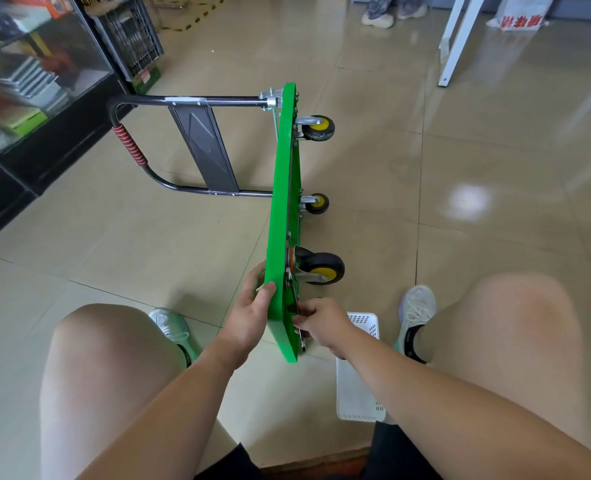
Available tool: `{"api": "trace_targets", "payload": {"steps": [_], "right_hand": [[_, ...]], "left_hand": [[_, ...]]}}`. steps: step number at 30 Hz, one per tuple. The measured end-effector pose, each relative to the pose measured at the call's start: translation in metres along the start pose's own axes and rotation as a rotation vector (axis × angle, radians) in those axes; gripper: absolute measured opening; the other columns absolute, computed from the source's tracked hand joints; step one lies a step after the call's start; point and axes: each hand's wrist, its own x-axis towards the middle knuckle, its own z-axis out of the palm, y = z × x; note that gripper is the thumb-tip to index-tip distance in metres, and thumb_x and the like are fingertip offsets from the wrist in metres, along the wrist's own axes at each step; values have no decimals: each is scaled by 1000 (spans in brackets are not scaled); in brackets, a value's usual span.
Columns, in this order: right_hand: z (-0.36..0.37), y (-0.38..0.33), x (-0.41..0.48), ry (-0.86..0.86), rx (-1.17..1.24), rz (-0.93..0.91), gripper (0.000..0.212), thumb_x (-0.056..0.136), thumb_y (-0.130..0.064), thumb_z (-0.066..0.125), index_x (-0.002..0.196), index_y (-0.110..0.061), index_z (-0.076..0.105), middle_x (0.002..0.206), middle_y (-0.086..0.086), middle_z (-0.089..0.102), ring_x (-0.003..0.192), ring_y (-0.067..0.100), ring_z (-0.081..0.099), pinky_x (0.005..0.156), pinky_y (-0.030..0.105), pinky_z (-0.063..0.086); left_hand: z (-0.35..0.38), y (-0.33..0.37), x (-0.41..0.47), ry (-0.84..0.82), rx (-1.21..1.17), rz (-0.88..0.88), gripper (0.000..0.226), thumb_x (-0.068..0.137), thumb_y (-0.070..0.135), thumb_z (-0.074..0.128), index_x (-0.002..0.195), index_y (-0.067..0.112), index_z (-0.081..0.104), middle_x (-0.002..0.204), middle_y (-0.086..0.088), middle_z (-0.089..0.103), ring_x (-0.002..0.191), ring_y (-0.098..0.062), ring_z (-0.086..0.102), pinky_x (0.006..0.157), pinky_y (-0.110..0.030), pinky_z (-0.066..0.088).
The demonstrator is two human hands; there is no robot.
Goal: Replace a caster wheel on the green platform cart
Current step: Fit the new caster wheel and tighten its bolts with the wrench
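The green platform cart (282,202) stands on its long edge on the tiled floor (460,168), between the person's knees. Its black handle (127,143) sticks out to the left. Three caster wheels (323,268) point to the right. The left hand (249,313) grips the near edge of the deck, with the thumb on top. The right hand (321,320) pinches a small metal piece (302,341) at the underside of the near corner; what it is I cannot tell. A white plastic basket (359,386) lies under the right forearm.
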Motion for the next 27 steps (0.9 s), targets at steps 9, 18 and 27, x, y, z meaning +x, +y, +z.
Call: {"api": "trace_targets", "payload": {"steps": [9,18,27], "right_hand": [[-2,0,-2,-1,16,-2,25,92,-10,71,116,-17,76,102,0,78,94,19,73,97,42,57],[-6,3,0,-1,-11,8,26,90,-11,73,115,-20,76,103,-1,77,95,18,73,97,41,57],[-2,1,12,33,-151,-11,22,86,-17,77,104,-29,78,94,-7,78,94,20,72,95,44,57]], "left_hand": [[-1,-3,2,-9,11,-5,43,102,43,44,144,52,43,132,7,66,122,-15,62,111,-45,48],[0,-2,1,-6,9,-17,56,92,51,45,148,49,42,133,8,65,124,-16,61,112,-47,47],[1,1,0,6,15,-19,46,92,50,45,138,56,45,135,9,64,125,-16,60,113,-47,45]]}}
